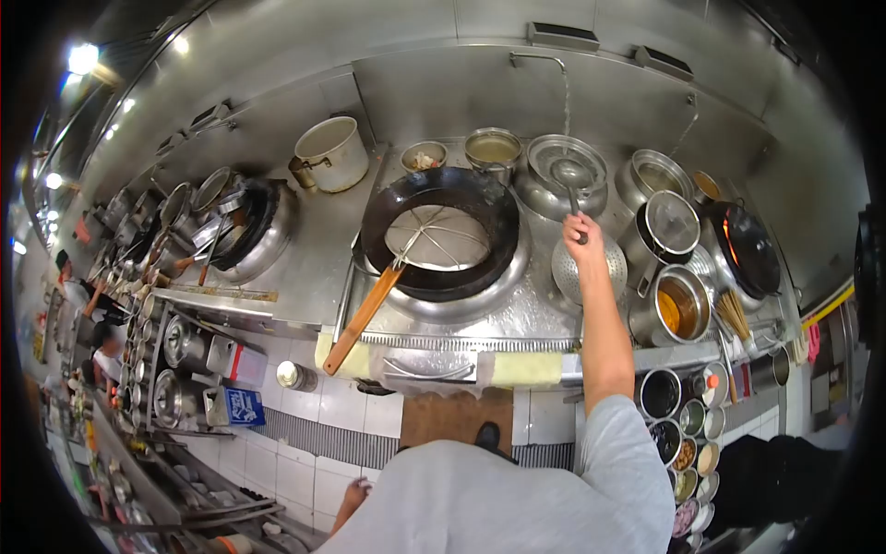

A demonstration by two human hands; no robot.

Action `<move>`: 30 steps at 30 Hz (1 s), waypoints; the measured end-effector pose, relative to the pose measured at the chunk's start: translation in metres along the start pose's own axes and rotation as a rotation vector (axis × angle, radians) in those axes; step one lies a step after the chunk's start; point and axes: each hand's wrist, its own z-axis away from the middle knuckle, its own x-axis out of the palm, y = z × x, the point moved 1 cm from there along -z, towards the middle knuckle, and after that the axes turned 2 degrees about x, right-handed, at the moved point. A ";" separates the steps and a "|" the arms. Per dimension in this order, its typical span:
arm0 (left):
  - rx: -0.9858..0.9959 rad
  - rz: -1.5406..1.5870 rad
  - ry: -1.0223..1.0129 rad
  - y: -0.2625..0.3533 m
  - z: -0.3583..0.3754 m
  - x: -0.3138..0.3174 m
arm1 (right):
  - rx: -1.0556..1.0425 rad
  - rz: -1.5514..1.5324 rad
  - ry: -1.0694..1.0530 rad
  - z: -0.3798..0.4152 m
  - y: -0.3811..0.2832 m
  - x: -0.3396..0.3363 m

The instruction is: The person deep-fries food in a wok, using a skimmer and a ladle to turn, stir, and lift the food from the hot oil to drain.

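My right hand (581, 235) is wrapped around the handle of a metal ladle (572, 173). The ladle's bowl is over a round steel basin (544, 198), below a tap (566, 66) with a thin stream of water. Beneath my right forearm lies a perforated strainer (563, 268), partly hidden. A dark wok (383, 208) sits on the burner left of that arm. Inside it rests a round mesh skimmer (461, 242), its wooden handle (365, 319) sticking out toward me. My left hand (353, 496) hangs low by my side, fingers loosely apart, holding nothing visible.
Behind the wok stand a bowl of food (424, 157) and a pot of liquid (493, 148). To the right are a pot with orange liquid (683, 305), a sieve (672, 222) and another wok (749, 247). Several seasoning containers (685, 457) line my right side. Other people (106, 355) are far left.
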 end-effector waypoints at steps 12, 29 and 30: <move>0.047 0.550 -0.048 0.050 -0.059 -0.102 | 0.012 0.037 0.294 0.081 0.118 0.018; -0.302 0.602 -0.260 -0.146 -0.038 -0.138 | -0.057 0.316 0.525 0.210 0.332 0.069; -0.324 0.588 -0.212 -0.138 -0.038 -0.139 | -0.052 0.332 0.510 0.215 0.338 0.064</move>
